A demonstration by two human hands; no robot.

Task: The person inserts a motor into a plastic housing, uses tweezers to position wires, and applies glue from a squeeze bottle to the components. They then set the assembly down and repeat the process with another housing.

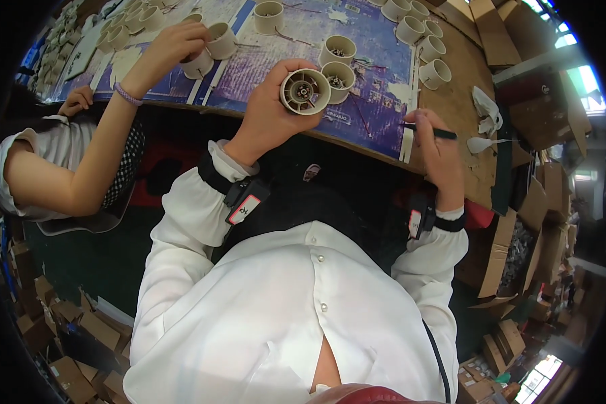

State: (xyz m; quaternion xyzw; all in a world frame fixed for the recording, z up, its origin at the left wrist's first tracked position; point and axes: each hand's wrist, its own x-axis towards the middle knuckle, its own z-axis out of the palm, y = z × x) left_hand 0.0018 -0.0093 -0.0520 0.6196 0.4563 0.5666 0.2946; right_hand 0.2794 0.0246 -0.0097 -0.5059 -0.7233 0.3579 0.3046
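My left hand (pixel 269 111) is wrapped round a cream plastic cylinder (pixel 286 94), its open end tilted up at me. Inside it sits a round hub with spokes, like a small fan housing. My right hand (pixel 439 151) is closed round a slim tool with a black handle (pixel 444 133), over the table's right part; the tool's exact kind is unclear. Just beyond the held cylinder, two similar cream cylinders (pixel 336 55) stand on the table with metal parts and thin wires in them. A dark red wire (pixel 362 118) lies near them.
A purple-printed sheet (pixel 384 74) covers the brown table (pixel 461 128). More cream cylinders (pixel 435 74) stand at the back right. On the left a co-worker's hand (pixel 182 47) is at another cylinder (pixel 198 66). A white crumpled piece (pixel 486 111) lies right; cardboard boxes (pixel 512 259) stand beyond.
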